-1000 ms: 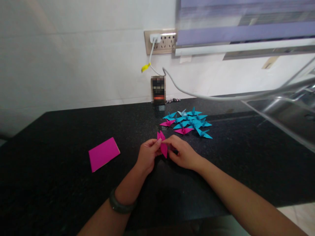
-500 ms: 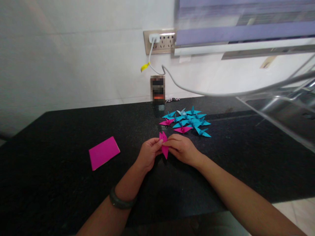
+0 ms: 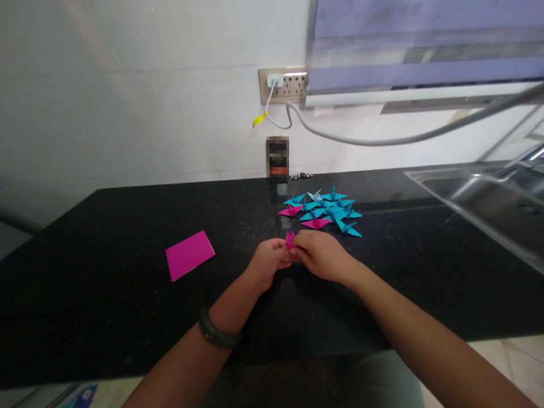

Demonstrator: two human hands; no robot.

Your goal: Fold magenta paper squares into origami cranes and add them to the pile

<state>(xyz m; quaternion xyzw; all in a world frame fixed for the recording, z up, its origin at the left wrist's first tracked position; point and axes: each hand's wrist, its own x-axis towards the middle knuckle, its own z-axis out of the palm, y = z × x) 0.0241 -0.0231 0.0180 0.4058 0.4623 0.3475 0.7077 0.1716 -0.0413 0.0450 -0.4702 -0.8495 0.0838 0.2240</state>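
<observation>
My left hand (image 3: pixel 267 263) and my right hand (image 3: pixel 322 255) meet over the black counter (image 3: pixel 106 249), both pinched on a small folded pink paper piece (image 3: pixel 290 239). Only its top tip shows between my fingers; the rest is hidden. A dark band sits on my left wrist. Just beyond my hands lies a cluster of folded paper cranes (image 3: pixel 323 211), mostly blue with two pink ones. A stack of flat pink paper squares (image 3: pixel 189 254) rests on the counter to my left.
A pixelated small object (image 3: pixel 277 157) stands at the wall behind the cranes. A white plug and grey cable (image 3: pixel 340 134) run from the wall socket (image 3: pixel 284 85) to the right. A metal sink (image 3: pixel 488 198) lies at the right end of the counter.
My hands have closed further over the pink piece, so less of it shows. The view has shifted slightly.
</observation>
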